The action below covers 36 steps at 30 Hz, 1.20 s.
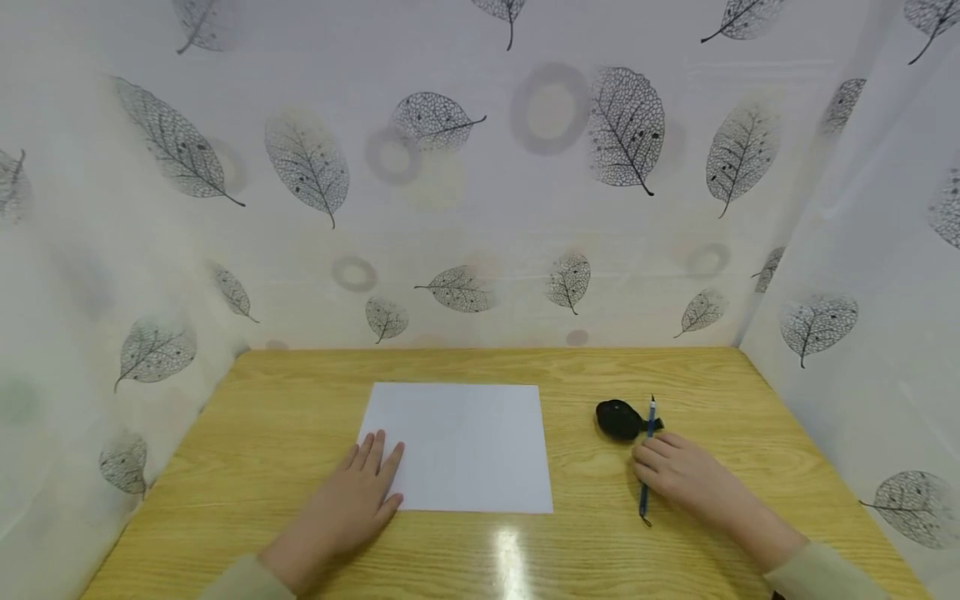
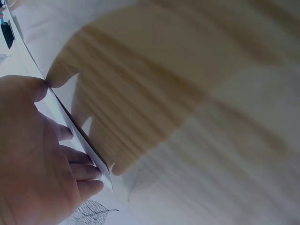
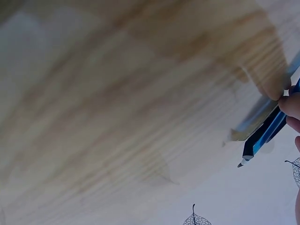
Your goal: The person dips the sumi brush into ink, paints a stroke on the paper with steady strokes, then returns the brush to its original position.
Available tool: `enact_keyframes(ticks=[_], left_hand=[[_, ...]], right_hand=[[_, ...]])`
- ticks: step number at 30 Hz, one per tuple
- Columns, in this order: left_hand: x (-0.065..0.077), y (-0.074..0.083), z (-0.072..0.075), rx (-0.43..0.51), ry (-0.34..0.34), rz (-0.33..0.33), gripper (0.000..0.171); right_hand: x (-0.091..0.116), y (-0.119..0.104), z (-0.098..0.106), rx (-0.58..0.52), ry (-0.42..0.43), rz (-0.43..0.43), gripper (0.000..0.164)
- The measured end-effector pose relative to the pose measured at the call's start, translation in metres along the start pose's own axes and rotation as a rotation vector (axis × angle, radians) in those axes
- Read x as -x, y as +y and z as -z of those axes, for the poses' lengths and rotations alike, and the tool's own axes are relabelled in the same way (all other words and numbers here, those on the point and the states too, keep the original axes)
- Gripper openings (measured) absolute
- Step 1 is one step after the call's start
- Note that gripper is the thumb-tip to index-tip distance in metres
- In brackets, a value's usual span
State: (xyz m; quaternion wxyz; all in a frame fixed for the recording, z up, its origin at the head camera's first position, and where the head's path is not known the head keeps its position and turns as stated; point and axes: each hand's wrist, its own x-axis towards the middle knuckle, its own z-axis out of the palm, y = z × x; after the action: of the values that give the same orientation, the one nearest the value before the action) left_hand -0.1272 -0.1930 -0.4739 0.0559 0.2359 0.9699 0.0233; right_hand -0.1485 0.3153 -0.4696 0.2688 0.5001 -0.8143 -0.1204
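Note:
A blank white sheet of paper lies flat on the table. On its lower left part rests my left hand, fingers spread and straight; the left wrist view shows that palm low beside the paper's edge. To the right, my right hand pinches a slim blue writing brush with a dark pointed tip and a small loop at its other end. In the right wrist view the brush points down and left from the fingertips. The brush's upper part crosses the narrow end of a black dish.
The yellow wood-grain table reflects light near its front edge. White curtains printed with dark leaves enclose it at the back and both sides. Bare tabletop lies between the paper and the dish.

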Motion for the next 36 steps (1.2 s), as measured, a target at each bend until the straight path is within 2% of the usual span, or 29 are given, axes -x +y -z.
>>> enact_keyframes(ticks=[6,12,19,30,36], left_hand=[[-0.008,0.016,0.002,0.003,0.017,-0.004,0.069],[-0.012,0.023,-0.002,-0.006,0.033,0.006,0.069],[-0.016,0.033,-0.006,0.004,0.047,0.011,0.07],[-0.02,0.043,-0.007,0.051,0.036,0.035,0.071],[-0.023,0.047,-0.005,0.061,0.046,0.049,0.08]], right_hand=[[0.0,0.002,-0.001,0.053,0.018,0.044,0.034],[0.002,0.004,-0.002,0.1,0.064,0.105,0.066],[0.005,0.006,0.003,0.118,0.089,0.124,0.072],[-0.004,0.017,0.025,0.173,0.224,0.102,0.058],[-0.014,0.017,0.041,0.171,0.241,0.072,0.05]])
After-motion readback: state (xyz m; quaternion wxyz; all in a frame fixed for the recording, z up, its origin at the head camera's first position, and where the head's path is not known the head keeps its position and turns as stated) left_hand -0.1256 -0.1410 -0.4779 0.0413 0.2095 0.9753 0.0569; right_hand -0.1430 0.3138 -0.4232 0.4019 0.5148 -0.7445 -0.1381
